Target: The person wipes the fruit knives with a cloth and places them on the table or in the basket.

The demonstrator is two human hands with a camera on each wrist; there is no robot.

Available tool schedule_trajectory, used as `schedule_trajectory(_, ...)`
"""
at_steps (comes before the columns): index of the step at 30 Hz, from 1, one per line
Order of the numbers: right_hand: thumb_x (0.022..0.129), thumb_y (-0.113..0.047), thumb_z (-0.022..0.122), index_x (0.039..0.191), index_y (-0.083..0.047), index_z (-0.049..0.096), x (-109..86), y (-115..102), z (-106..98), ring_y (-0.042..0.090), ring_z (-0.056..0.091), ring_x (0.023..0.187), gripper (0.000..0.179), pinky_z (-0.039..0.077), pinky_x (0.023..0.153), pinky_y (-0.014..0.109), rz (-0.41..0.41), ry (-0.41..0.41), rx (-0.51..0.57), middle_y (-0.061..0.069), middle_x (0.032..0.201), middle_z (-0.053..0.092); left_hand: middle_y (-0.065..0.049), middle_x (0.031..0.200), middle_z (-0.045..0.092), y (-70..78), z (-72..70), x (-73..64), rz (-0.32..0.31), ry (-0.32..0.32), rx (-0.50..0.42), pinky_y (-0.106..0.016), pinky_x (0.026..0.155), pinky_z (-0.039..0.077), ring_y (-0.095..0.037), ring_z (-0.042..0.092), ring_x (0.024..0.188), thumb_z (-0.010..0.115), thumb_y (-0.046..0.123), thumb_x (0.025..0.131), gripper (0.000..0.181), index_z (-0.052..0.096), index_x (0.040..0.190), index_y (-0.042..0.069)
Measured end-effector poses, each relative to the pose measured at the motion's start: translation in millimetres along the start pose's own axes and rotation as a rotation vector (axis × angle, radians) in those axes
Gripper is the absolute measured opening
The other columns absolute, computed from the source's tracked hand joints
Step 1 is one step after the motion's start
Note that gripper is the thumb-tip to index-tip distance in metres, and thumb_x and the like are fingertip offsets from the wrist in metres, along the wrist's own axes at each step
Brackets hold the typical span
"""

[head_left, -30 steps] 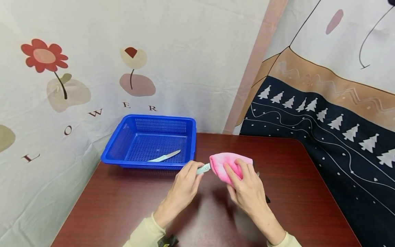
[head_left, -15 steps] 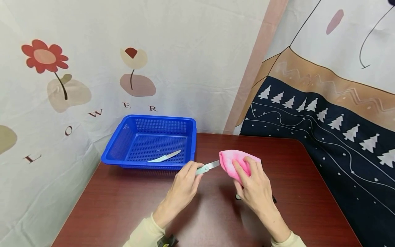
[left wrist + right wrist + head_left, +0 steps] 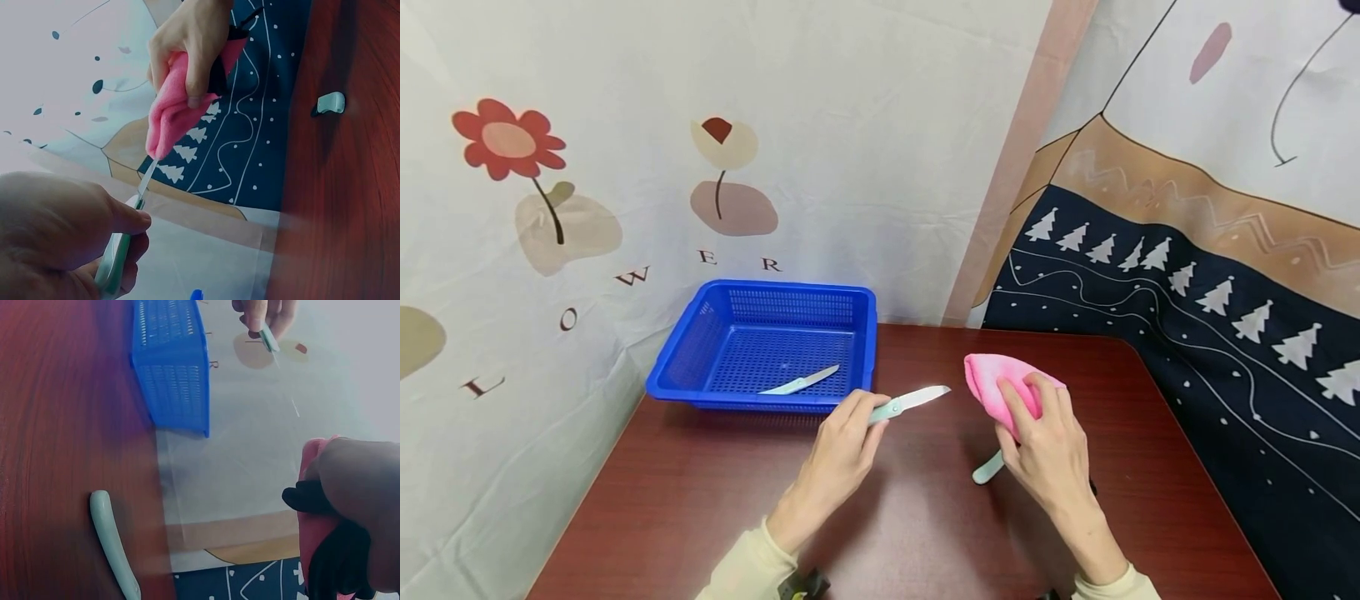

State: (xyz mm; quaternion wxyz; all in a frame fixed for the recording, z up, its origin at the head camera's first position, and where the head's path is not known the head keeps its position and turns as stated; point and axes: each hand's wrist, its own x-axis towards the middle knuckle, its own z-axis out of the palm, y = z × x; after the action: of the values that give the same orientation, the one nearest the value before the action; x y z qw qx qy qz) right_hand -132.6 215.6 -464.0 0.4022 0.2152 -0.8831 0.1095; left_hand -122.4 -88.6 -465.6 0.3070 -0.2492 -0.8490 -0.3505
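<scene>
Pink cloth (image 3: 988, 385) bunched in the curled fingers of a person's right hand (image 3: 1047, 442) hung just off the tip of a knife (image 3: 912, 402), its pale handle pinched between the thumb and fingers of the left hand (image 3: 835, 450) above a dark red surface (image 3: 910, 525). The blade pointed toward the cloth and the bare hand behind it. A cut looked the likeliest mishap: if the two met off line, the tip could have pierced the folds or slid past them to the skin. Which way the edge faced could not be told. A hard tug on the blade might also have twisted the handle in its light pinch. Inside the blue basket (image 3: 662, 358), a second knife (image 3: 805, 381) lay with its blade bare, a risk to any hand reaching in blind. Near the right hand, a loose handle (image 3: 987, 469) rested on the surface, its far end hidden in the head view; a lowered wrist could have knocked it or met an unseen blade.
</scene>
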Motion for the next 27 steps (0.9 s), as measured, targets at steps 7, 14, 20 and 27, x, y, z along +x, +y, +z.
schedule_trajectory(7,0.087,-0.014,0.074,0.138,-0.010,0.078,3.9,-11,-1,0.046,0.062,0.111,0.050,0.065,0.065,0.058,-0.024,0.048,0.073,0.028,0.130,0.067,-0.009,0.102,0.074,-0.7,-0.6,1.3,-0.011,-0.001,0.014,-0.039,0.079,0.065,-0.022,0.073,0.090,0.083,-0.009,0.093,0.025,0.075,0.116,-0.003)
schedule_trajectory(14,0.090,-0.016,0.066,0.136,-0.011,0.079,10.6,-35,2,0.043,0.061,0.100,0.049,0.058,0.062,0.052,-0.136,0.116,0.143,0.027,0.127,0.069,-0.011,0.102,0.074,1.1,1.3,2.8,-0.027,-0.005,0.011,-0.040,0.080,0.066,-0.022,0.073,0.089,0.082,-0.008,0.094,0.023,0.075,0.115,-0.002)
schedule_trajectory(20,0.093,-0.018,0.060,0.135,-0.010,0.079,12.3,-53,7,0.039,0.062,0.100,0.047,0.059,0.062,0.048,-0.201,0.111,0.141,0.025,0.128,0.069,-0.010,0.101,0.075,2.4,4.3,3.8,-0.010,0.004,0.012,-0.041,0.080,0.066,-0.023,0.074,0.089,0.081,-0.007,0.096,0.019,0.074,0.113,-0.002)
schedule_trajectory(27,0.090,-0.018,0.065,0.138,-0.011,0.077,8.5,-66,14,0.036,0.063,0.101,0.050,0.061,0.076,0.044,-0.242,0.013,0.119,0.023,0.131,0.069,-0.010,0.099,0.072,4.5,6.8,3.4,0.027,0.015,0.009,-0.038,0.078,0.065,-0.023,0.072,0.088,0.081,-0.014,0.090,0.025,0.070,0.109,-0.002)
